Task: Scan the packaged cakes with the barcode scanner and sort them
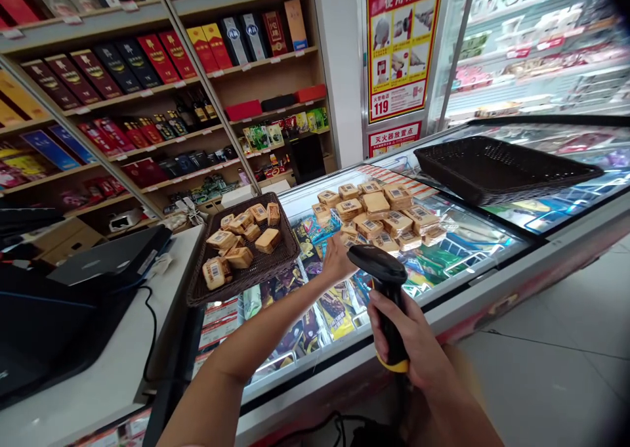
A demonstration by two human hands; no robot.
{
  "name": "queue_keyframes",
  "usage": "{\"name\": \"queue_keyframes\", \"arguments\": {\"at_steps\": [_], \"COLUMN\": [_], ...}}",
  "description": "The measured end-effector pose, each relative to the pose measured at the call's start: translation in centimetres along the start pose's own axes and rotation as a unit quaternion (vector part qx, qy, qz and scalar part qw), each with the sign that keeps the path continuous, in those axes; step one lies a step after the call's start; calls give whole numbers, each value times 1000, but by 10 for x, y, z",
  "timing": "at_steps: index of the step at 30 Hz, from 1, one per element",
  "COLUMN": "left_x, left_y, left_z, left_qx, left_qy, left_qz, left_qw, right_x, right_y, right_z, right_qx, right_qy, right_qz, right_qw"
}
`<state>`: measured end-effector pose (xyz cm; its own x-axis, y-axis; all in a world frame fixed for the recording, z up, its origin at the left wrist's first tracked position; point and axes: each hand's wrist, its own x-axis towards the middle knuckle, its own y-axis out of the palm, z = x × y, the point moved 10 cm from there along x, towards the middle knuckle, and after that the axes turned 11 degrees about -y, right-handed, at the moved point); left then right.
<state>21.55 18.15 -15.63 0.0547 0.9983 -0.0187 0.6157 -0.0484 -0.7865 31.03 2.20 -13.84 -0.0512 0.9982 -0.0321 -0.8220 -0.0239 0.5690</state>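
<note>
My right hand [406, 332] is wrapped round the handle of a black barcode scanner [378, 263] with a yellow end on its grip. The scanner's head points left, over the freezer's glass top. Reaching forward, my left hand [338, 258] is at the near left edge of a pile of square tan packets [377, 205]. Its fingertips are partly hidden by the packets and the scanner, so I cannot tell whether it grips one. Many of the packets carry barcode labels. More such packets [239, 256] lie loosely in a dark brown woven basket [290, 227] to the left.
Another dark woven basket [492, 171] rests on the freezer [339, 361] at the right. A white counter [123, 348] with black equipment [39, 329] and a cable stands left. Shelves of boxed goods [157, 56] line the back wall; a lit display cooler [536, 46] stands back right.
</note>
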Motion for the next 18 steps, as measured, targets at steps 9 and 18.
{"name": "queue_keyframes", "arguments": {"at_steps": [9,18], "left_x": [-33,-113], "left_y": [-56,-105], "left_z": [53,42], "left_qx": [-148,-139], "left_qy": [-73,81], "left_qz": [-15,103], "left_qw": [986,982], "right_x": [-26,-44], "right_y": [18,43], "right_z": [5,-2], "right_qx": [-17,-63], "right_qy": [-2,18], "right_qz": [28,92], "right_qw": [999,994]}}
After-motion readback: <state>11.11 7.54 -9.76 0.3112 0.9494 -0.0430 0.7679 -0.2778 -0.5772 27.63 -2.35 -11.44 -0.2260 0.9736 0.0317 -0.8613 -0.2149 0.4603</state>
